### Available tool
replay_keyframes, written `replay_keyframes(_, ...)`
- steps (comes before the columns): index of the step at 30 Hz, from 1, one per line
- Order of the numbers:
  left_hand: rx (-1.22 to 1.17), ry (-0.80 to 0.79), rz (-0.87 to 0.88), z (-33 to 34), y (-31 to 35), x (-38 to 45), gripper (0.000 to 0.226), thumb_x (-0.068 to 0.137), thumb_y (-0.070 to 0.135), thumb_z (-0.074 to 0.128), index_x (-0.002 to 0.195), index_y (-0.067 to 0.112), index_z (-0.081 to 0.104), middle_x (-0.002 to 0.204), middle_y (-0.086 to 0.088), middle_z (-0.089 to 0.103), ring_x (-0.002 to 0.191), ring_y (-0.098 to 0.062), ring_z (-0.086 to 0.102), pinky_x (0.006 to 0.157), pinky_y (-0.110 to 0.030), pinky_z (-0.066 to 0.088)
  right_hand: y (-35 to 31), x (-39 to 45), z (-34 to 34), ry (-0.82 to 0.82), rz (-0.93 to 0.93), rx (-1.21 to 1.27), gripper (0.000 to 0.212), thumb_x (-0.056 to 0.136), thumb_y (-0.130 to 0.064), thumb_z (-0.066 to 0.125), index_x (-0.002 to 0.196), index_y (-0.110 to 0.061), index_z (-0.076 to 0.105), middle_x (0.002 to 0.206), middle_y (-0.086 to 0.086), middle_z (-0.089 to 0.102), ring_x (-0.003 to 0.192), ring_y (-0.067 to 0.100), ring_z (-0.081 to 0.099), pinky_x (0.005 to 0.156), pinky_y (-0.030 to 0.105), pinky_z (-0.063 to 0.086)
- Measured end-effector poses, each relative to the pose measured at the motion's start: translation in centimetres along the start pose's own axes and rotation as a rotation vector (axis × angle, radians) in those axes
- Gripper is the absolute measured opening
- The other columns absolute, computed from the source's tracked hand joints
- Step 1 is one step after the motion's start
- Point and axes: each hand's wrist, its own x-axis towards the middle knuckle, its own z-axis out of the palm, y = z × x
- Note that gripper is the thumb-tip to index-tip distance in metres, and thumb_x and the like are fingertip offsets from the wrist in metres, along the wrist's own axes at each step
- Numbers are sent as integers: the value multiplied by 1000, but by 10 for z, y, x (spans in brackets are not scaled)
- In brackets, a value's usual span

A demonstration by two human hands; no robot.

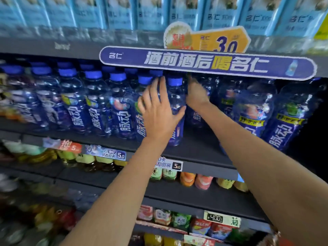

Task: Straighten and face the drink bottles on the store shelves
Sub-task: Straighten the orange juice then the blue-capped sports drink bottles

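Both bare arms stretched forward and up, left hand [159,105] fingers spread, right hand [196,93] motion-blurred, fingers reaching forward

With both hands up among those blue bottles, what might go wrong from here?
The left hand lies spread against one blue bottle that stands near the front edge of the shelf; a push could tip it off. The right hand reaches deeper, just under the hanging purple sign, so it might knock that. Its blur hides whether it holds anything.
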Motion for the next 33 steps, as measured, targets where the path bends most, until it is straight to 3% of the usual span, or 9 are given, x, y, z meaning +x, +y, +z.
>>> replay_keyframes(4,-33,21,140,8,-13,7,83,69,61,43,139,18,38,110,-6,66,115,-27,45,101,-43,19,-8,24,5,-74,92,6,61,95,2,41,148,-15,18,139,20,44,120,36,51,90,45,44)
replay_keyframes(7,-49,67,174,8,-21,11,82,71,62,45,137,14,44,101,-7,67,109,-28,43,99,-43,20,-14,28,7,17,175,24,44,96,4,36,139,-7,34,129,21,53,118,34,53,92,45,43)
replay_keyframes(13,-83,28,221,-2,-26,10,82,75,61,44,138,8,42,99,-11,65,105,-31,45,95,-42,26,-28,26,-6,82,297,246,15,93,-3,39,98,-3,53,119,19,57,112,34,54,85,41,41)
replay_keyframes(19,-107,10,223,-7,-28,9,85,76,61,43,141,6,34,97,-13,63,105,-28,35,95,-43,28,-18,5,-7,210,85,334,25,89,-13,57,111,-1,54,106,17,63,102,35,59,79,38,46)
replay_keyframes(23,-111,-59,180,-14,-27,5,86,77,63,41,143,10,24,103,-16,61,106,-33,40,92,-49,39,8,-19,-12,218,-23,493,51,83,-16,71,125,-2,45,96,10,66,67,21,64,55,11,44)
replay_keyframes(25,-120,-105,179,-17,-24,5,88,77,62,42,144,8,26,104,-18,61,106,-39,46,91,-51,39,17,-25,-16,163,-72,583,61,82,-15,73,132,-6,39,102,8,66,54,18,63,51,20,51)
replay_keyframes(28,-145,-187,175,-22,-17,7,89,77,59,48,147,8,26,110,-19,59,112,-41,44,97,-51,33,21,-31,-19,82,-75,622,70,85,-15,70,141,-12,27,129,11,55,67,23,68,61,34,57)
replay_keyframes(31,-135,-188,180,-23,-15,5,88,77,60,45,146,9,27,112,-17,61,112,-40,46,97,-51,34,23,-40,-16,63,-14,583,70,88,-22,66,142,-13,24,144,8,43,53,15,62,63,35,56)
replay_keyframes(33,-127,-147,167,-21,-16,0,87,77,62,42,145,8,29,113,-16,61,112,-38,47,96,-52,36,26,-49,-5,43,46,508,75,86,-29,67,144,-11,23,141,10,45,61,21,62,67,38,55)
